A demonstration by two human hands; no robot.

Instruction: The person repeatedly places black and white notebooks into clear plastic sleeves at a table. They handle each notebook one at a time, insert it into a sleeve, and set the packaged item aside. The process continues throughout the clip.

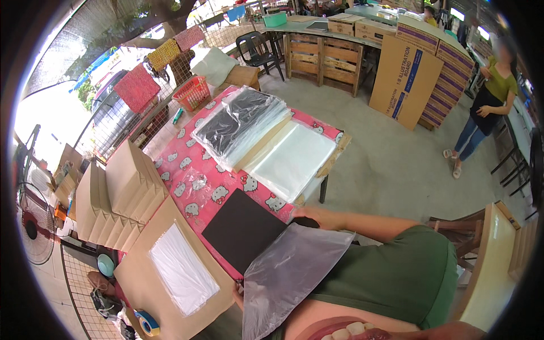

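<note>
A black board (243,226) lies at the table's near edge, its near side meeting a clear plastic bag (300,272) that drapes toward my body. How far the board sits inside the bag I cannot tell. My right hand (309,215) is closed at the bag's upper right corner, beside a small dark piece whose kind is unclear. At the board's lower left corner, my left hand (238,294) pinches the bag's edge, mostly hidden by the plastic. Farther back lie a plastic-wrapped stack of black boards (241,116) and a pile of clear plastic bags (294,156).
A pink patterned cloth (187,170) covers the table. To the left are a white plastic-wrapped pack (184,269), folded brown cardboard (122,192), a tape roll (147,323) and a fan (34,226). A red basket (191,93) stands behind. Another person (493,102) stands right, near stacked cartons (405,82).
</note>
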